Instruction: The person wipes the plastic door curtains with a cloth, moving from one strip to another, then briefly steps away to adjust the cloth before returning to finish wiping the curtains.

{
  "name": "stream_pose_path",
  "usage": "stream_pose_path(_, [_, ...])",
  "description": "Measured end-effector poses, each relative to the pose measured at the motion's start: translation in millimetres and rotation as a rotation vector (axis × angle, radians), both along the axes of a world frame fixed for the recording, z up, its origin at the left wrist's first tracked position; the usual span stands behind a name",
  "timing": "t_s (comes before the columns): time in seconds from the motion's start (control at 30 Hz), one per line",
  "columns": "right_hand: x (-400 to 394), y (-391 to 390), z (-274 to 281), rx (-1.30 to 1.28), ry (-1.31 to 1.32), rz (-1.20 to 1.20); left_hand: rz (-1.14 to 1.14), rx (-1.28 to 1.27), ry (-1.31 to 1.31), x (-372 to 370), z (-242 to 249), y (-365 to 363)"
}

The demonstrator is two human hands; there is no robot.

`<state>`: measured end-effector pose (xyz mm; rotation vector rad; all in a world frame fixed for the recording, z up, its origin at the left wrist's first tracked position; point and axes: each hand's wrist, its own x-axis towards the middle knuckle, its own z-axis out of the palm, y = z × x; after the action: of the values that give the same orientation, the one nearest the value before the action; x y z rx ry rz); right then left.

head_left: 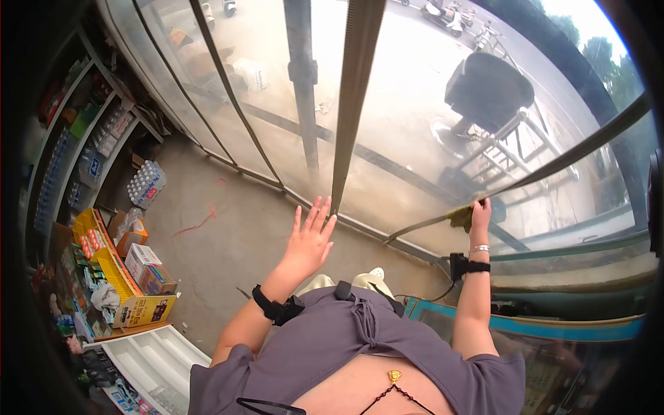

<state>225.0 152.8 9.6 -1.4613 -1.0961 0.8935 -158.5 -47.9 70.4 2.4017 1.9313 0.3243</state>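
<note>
Yellowish cloth (pixel 460 217) in the gripping right hand (pixel 478 213) against the glass door (pixel 408 138), left hand (pixel 309 238) spread flat, empty, over concrete floor (pixel 214 242).

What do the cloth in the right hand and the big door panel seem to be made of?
The cloth looks like soft woven fabric, olive-yellow and matte: it bunches into folds under the right hand. The door panel looks like clear glass in metal frames: the street shows through it, though hazy and smeared. The left hand is open beside it.

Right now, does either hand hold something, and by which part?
The right hand presses a yellowish cloth against the glass door, gripping its bunched edge. The left hand is open and holds nothing.
</note>
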Motion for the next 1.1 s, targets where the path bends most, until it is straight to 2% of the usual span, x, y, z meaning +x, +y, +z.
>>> stream_pose_path(0.03, [0, -10, 9, -0.059, -0.074, 0.062, 0.021, 0.020, -0.005, -3, -3, -3])
stream_pose_path(0.17, [-7, -69, 23, -0.008, -0.252, 0.473, -0.021, -0.012, -0.033, -4, -11, -12])
stream_pose_path(0.27, [-55, -104, 43, 0.112, -0.517, 0.467, -0.110, -0.017, -0.158, 0, -12, -12])
stream_pose_path(0.3, [-69, -106, 39, 0.089, -0.478, 0.510, -0.114, -0.017, -0.160, 1, -9, -11])
stream_pose_path(0.33, [-92, -110, 45, 0.188, -0.545, 0.560, -0.141, 0.019, -0.199, 2, -6, -11])
stream_pose_path(0.4, [-135, -120, 47, 0.176, -0.592, 0.621, -0.186, 0.055, -0.230, 4, 5, -11])
stream_pose_path(0.43, [-159, -125, 47, 0.244, -0.557, 0.612, -0.200, 0.155, -0.315, 5, 13, -11])
stream_pose_path(0.47, [-181, -129, 49, 0.193, -0.508, 0.635, -0.214, 0.253, -0.400, 6, 21, -12])
stream_pose_path(0.5, [-202, -131, 51, 0.171, -0.483, 0.647, -0.230, 0.247, -0.394, 7, 30, -14])
stream_pose_path(0.6, [-260, -125, 47, 0.285, -0.446, 0.684, -0.216, 0.584, -0.583, 6, 60, -20])
stream_pose_path(0.63, [-279, -123, 39, 0.244, -0.348, 0.702, -0.229, 0.576, -0.575, 7, 67, -24])
stream_pose_path(0.67, [-297, -124, 47, 0.319, -0.474, 0.732, -0.252, 0.621, -0.547, 7, 72, -28])
stream_pose_path(0.7, [-311, -127, 59, 0.316, -0.462, 0.720, -0.276, 0.667, -0.521, 7, 76, -31])
stream_pose_path(0.77, [-337, -132, 80, 0.274, -0.453, 0.875, -0.342, 0.641, -0.457, 7, 85, -29])
stream_pose_path(0.83, [-362, -130, 84, 0.378, -0.471, 0.956, -0.269, 0.600, -0.234, 6, 100, -19])
stream_pose_path(0.9, [-381, -135, 91, 0.470, -0.514, 0.944, -0.255, 0.559, -0.220, 0, 107, -3])
stream_pose_path(0.97, [-400, -140, 94, 0.682, -0.387, 1.034, -0.068, 0.625, -0.100, -6, 115, 13])
stream_pose_path(1.0, [-403, -144, 100, 0.682, -0.382, 1.019, -0.008, 0.592, -0.053, -11, 118, 20])
stream_pose_path(1.07, [-405, -156, 115, 0.448, -0.311, 1.394, 0.120, 0.573, 0.001, -19, 120, 34])
stream_pose_path(1.1, [-409, -159, 104, 0.451, -0.310, 1.388, 0.114, 0.575, 0.003, -25, 116, 38])
